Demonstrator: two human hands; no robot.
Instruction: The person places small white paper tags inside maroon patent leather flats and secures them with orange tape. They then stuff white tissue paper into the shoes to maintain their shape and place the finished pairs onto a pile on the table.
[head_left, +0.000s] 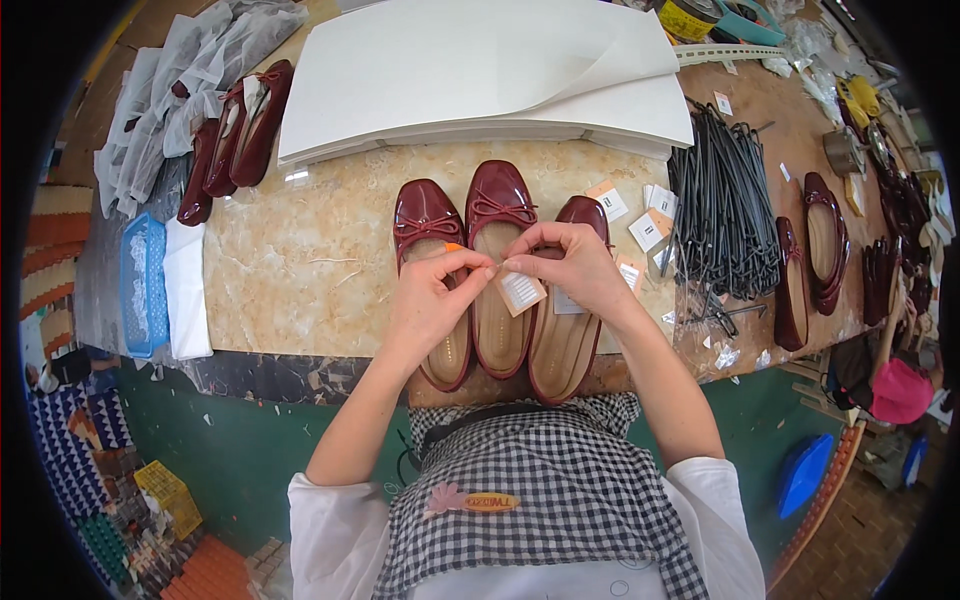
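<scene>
Three dark red patent ballet flats with bows stand side by side before me: a left shoe [428,215], a middle shoe [500,195] and a right shoe [578,350]. Above the middle one, a small tan hang tag [520,292] with a white label hangs at my fingertips. My left hand [435,295] pinches at its upper edge with thumb and forefinger. From the right, my right hand [578,268] pinches the tag's top corner. A bit of orange [453,247] shows behind my left fingers. A pale tag [567,302] lies in the right shoe.
Several loose tags [650,230] lie right of the shoes, beside a heap of black hooked strips [725,200]. A stack of white paper [480,70] lies behind. More red flats stand left [262,125] and right [822,240]. A blue basket [143,285] sits at far left.
</scene>
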